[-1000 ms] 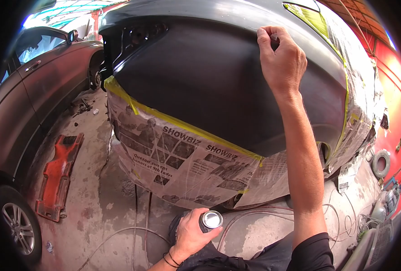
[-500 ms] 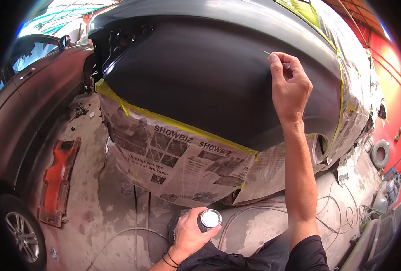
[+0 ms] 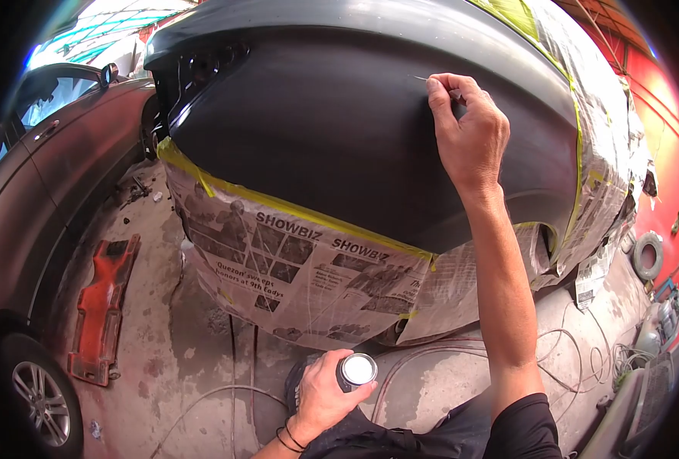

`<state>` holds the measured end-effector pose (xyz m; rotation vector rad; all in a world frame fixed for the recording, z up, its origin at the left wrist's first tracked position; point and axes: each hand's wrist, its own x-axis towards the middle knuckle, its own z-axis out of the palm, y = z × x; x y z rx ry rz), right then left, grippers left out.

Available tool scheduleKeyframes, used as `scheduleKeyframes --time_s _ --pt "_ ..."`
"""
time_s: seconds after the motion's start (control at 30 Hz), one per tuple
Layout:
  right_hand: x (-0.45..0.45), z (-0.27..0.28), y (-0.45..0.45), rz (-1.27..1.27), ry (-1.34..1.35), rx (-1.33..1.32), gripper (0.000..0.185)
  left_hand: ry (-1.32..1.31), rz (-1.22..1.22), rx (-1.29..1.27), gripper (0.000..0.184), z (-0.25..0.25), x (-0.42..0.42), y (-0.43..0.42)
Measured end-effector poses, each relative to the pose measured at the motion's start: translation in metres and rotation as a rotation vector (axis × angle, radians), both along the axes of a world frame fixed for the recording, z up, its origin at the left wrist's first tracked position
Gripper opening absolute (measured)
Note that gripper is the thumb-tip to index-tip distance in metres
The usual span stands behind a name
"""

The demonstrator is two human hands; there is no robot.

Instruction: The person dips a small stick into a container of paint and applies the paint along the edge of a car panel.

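My left hand (image 3: 330,392) is wrapped round a small dark can (image 3: 359,370) low in the view, held close to my legs. Its round top shows white; whether that is a lid or the contents I cannot tell. Up at the dark grey car panel (image 3: 301,130), my right hand (image 3: 471,126) pinches a thin, pale, needle-like thing (image 3: 420,77) between thumb and forefinger. Its tip points left and lies at or very near the panel; contact cannot be made out. Yellow masking tape (image 3: 301,205) and newspaper (image 3: 293,268) cover the area below the panel.
A dark car (image 3: 56,168) stands at the left, with a red creeper board (image 3: 104,310) on the stained concrete floor beside it. Hoses (image 3: 431,349) run across the floor under the masked car. At the right are a loose tyre (image 3: 648,255) and a red wall (image 3: 669,145).
My right hand has moved left and slightly up along the panel with the needle-like thing. My left hand and the can have stayed nearly still.
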<state>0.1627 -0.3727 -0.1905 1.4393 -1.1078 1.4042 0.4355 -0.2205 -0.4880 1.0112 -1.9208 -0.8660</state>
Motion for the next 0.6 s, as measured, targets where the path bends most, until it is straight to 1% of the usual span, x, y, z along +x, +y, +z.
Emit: scheduleKeyframes --time_s 0.47,0.6 --pt "0.0048 0.0001 0.0009 -0.07 0.027 -0.006 0.016 -0.006 -0.003 -0.007 0.068 -0.0016 -0.0003 -0.0028" --pt "0.0058 -0.0046 0.0086 0.136 -0.151 -0.013 0.016 0.009 0.002 -0.001 0.068 0.0005 0.0015 -0.0019"
